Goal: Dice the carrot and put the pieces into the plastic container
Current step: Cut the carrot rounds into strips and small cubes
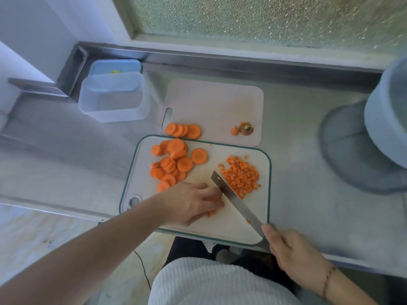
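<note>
Hands are both occupied: carrot pieces (211, 211) are pinned under the curled left hand (191, 203) on the cutting board (231, 225), while the knife (235, 198) is gripped by the right hand (295, 254) for dicing; beyond the board, the plastic container (112, 96) waits.

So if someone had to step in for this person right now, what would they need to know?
Left hand holds carrot pieces down on the green-rimmed board. Right hand grips the knife, blade beside the left fingers.
Done: a diced pile on the board's right.
Left: many carrot slices uncut, more slices and the carrot ends on the pink board. The plastic container, far left, holds no carrot yet.
</note>
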Demonstrator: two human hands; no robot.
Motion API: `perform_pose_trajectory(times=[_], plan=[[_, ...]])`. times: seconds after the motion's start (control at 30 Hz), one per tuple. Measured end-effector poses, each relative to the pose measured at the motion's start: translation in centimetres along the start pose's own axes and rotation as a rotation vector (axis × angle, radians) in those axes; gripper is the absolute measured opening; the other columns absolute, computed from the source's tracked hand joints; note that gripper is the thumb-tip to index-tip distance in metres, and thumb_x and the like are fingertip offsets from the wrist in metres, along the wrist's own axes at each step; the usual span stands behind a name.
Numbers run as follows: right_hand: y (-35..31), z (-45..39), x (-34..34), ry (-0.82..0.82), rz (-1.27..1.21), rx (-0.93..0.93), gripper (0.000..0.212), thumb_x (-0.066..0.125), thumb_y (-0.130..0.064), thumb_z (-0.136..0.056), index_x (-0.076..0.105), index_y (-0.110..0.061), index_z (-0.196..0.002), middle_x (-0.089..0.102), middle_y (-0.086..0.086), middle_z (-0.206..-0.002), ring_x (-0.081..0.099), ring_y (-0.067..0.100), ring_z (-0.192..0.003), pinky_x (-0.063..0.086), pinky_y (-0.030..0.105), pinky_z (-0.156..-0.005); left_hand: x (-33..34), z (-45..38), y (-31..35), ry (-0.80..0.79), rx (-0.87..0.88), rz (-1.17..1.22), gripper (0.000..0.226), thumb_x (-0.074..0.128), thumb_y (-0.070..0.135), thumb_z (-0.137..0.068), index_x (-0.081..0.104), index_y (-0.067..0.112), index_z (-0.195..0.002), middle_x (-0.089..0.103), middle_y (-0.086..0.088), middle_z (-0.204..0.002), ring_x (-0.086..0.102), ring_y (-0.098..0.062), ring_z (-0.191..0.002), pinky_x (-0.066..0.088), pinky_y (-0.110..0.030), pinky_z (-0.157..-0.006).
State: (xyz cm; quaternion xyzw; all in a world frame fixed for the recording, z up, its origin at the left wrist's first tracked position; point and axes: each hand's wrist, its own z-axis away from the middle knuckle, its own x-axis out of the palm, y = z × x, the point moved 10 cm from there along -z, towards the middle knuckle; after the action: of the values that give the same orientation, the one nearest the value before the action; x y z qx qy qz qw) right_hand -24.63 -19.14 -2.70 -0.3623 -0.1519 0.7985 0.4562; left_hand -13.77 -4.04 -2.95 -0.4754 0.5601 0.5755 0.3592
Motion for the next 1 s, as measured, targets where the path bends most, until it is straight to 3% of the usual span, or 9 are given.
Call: perform_pose_trajectory(times=[0.17,0.27,0.37,0.43,0.6,0.83,1.0], plan=[[-1.2,-0.7,0.6,-0.014,0.021,-0.045,0.065,0.027,-0.063,-0.084,0.05,-0.028,-0.034,0.046,-0.007,-0.035,0.044,0.005,-0.039,0.035,0.022,-0.051,-0.5,1.3,0.1,0.162,-0.191,-0.008,0.026,0.052,0.029,-0.097,0.061,0.016,-0.117,0.055,-0.007,-0.125,0.058,-0.023,-0.08,0.049,-0.032,-0.055],[-1.3,-1.3,0.6,0.01,0.071,-0.064,0.066,0.026,-0.066,-0.081,0.041,-0.015,-0.042,0.046,-0.005,-0.038,0.043,0.006,-0.041,0.035,0.022,-0.051,-0.9,2.7,-0.3,0.272,-0.47,0.006,0.026,0.053,0.029,-0.091,0.063,0.017,-0.113,0.058,-0.004,-0.118,0.059,-0.022,-0.078,0.051,-0.033,-0.055],[-1.9,-1.7,0.6,0.037,0.137,-0.095,0.063,0.025,-0.067,-0.081,0.038,-0.014,-0.048,0.042,0.001,-0.042,0.043,0.006,-0.043,0.034,0.02,-0.05,-0.8,4.4,-0.6,0.447,-0.787,0.071,0.026,0.051,0.025,-0.089,0.069,0.013,-0.103,0.057,-0.001,-0.108,0.056,-0.015,-0.077,0.052,-0.029,-0.054],[-2.3,-2.0,0.9,0.034,0.145,-0.11,0.062,0.024,-0.066,-0.081,0.037,-0.014,-0.05,0.039,0.002,-0.044,0.041,0.007,-0.043,0.033,0.022,-0.049,-0.3,4.9,-0.3,0.506,-0.882,0.127,0.026,0.052,0.025,-0.091,0.07,0.011,-0.103,0.056,0.0,-0.107,0.055,-0.013,-0.077,0.052,-0.026,-0.055],[-3.0,-2.1,1.1,0.055,0.15,-0.122,0.06,0.025,-0.065,-0.081,0.039,-0.015,-0.051,0.041,0.0,-0.043,0.044,0.005,-0.042,0.033,0.021,-0.049,-0.4,5.0,-0.2,0.54,-0.891,0.174,0.031,0.057,0.034,-0.092,0.07,0.009,-0.105,0.061,-0.002,-0.106,0.057,-0.011,-0.08,0.049,-0.02,-0.063],[-4.1,-1.4,3.9,0.046,0.208,-0.202,0.059,0.028,-0.063,-0.09,0.042,-0.019,-0.053,0.045,-0.005,-0.047,0.044,0.004,-0.044,0.033,0.018,-0.046,0.0,4.7,0.4,0.559,-0.891,0.193,0.03,0.058,0.028,-0.091,0.072,0.007,-0.106,0.066,-0.003,-0.109,0.066,-0.015,-0.079,0.054,-0.023,-0.066],[-3.6,-1.7,2.7,0.072,0.142,-0.172,0.057,0.026,-0.066,-0.082,0.038,-0.019,-0.051,0.04,-0.004,-0.042,0.045,0.003,-0.044,0.034,0.021,-0.049,-0.6,5.3,0.6,0.577,-0.966,0.231,0.036,0.059,0.038,-0.089,0.069,0.009,-0.107,0.062,0.001,-0.11,0.062,-0.012,-0.079,0.055,-0.024,-0.064]])
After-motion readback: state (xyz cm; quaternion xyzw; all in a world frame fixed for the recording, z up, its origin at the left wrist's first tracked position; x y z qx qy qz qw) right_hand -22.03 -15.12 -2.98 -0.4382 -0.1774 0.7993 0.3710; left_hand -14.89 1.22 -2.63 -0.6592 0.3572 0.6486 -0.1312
